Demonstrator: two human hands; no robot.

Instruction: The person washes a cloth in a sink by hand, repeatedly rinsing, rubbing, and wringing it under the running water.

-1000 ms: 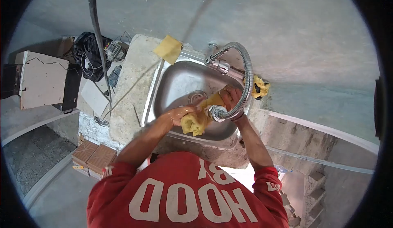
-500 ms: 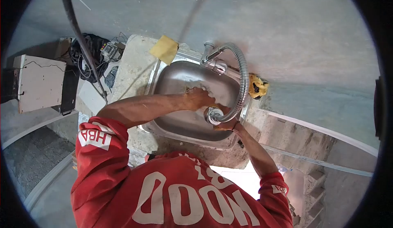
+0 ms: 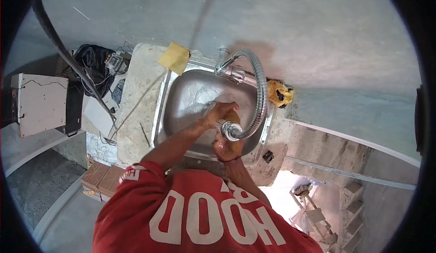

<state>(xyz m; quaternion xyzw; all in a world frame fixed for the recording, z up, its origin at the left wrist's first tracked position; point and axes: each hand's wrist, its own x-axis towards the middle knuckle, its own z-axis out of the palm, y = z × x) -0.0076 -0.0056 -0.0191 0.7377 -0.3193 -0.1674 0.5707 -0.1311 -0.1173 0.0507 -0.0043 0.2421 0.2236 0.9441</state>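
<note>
Now clutching the yellow sponge (image 3: 233,116) in left hand (image 3: 218,113) and right hand (image 3: 225,145) over the sink (image 3: 193,83), with the right shifted further left than half a second ago. Can't see every finger behind the tap head (image 3: 230,130), in the way. Also spotting a yellow cloth (image 3: 174,58) beyond and left of the hands, plus a ragged sponge (image 3: 280,94) off right.

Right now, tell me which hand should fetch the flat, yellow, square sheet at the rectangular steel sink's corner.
Left, likely: the left hand lies nearer that yellow sheet; the right hand is farther, closer to the red, white-lettered shirt.
</note>
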